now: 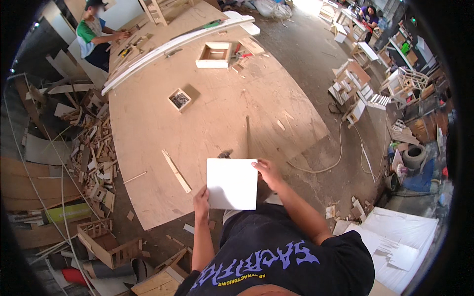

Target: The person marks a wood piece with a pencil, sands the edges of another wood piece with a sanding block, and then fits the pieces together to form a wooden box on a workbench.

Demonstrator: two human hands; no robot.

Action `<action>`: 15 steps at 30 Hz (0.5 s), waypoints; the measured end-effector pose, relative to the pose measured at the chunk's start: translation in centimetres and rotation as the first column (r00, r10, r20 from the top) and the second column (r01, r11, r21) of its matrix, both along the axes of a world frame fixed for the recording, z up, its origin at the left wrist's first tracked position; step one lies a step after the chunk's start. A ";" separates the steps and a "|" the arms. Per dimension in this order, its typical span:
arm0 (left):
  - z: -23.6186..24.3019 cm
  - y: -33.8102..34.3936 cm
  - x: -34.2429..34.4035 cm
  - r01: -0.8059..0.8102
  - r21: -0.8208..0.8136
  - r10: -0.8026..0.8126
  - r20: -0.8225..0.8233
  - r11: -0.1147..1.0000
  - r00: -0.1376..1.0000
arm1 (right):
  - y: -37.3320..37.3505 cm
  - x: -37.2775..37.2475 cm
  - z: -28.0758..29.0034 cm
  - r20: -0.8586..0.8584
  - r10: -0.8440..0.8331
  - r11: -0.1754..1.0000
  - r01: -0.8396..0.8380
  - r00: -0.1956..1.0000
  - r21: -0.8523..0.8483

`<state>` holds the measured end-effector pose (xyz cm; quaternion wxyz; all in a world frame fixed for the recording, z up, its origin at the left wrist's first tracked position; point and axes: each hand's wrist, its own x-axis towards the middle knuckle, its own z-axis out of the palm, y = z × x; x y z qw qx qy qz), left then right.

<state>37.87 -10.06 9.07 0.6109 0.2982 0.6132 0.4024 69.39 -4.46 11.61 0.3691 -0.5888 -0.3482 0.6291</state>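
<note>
A flat white square panel (232, 184) is held up in front of me, over the near edge of the plywood table (232, 108). My left hand (201, 202) is closed on its left edge, low down. At its upper right corner, my right hand (266, 173) grips with the thumb on the front face; its other fingers are partly hidden behind. Just beyond the panel's top edge lies a hammer, its dark head (224, 154) partly covered and its handle (248, 133) pointing away. A thin wood strip (176, 170) rests on the table left of the panel.
Farther off on the table are a small box of nails (179, 100), a larger wooden frame box (214, 55) and a long white board (173, 49). A co-worker (94, 37) stands at the far left. Wood scraps (96, 158) pile up left; a cable (326, 169) crosses the floor at right.
</note>
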 end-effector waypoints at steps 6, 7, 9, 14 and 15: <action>2.5 5.1 7.9 0.070 0.183 0.008 -0.394 0.981 0.919 | 0.8 5.5 4.2 -0.280 -0.247 0.968 0.247 0.928 -0.035; 3.0 5.4 9.9 0.047 0.223 0.060 -0.453 0.974 0.889 | 1.0 7.0 4.0 -0.305 -0.260 0.964 0.266 0.916 -0.024; 1.6 5.7 13.1 -0.030 0.204 0.100 -0.339 0.978 0.935 | 2.0 10.6 3.8 -0.352 -0.265 0.958 0.286 0.898 0.008; 0.9 5.9 24.2 -0.095 -0.005 0.095 0.130 0.995 0.987 | 3.4 20.5 3.8 -0.474 -0.314 0.946 0.312 0.823 -0.086; 0.6 6.0 25.6 -0.038 -0.082 0.056 0.241 0.996 0.969 | 3.1 22.2 4.2 -0.501 -0.275 0.960 0.265 0.820 -0.094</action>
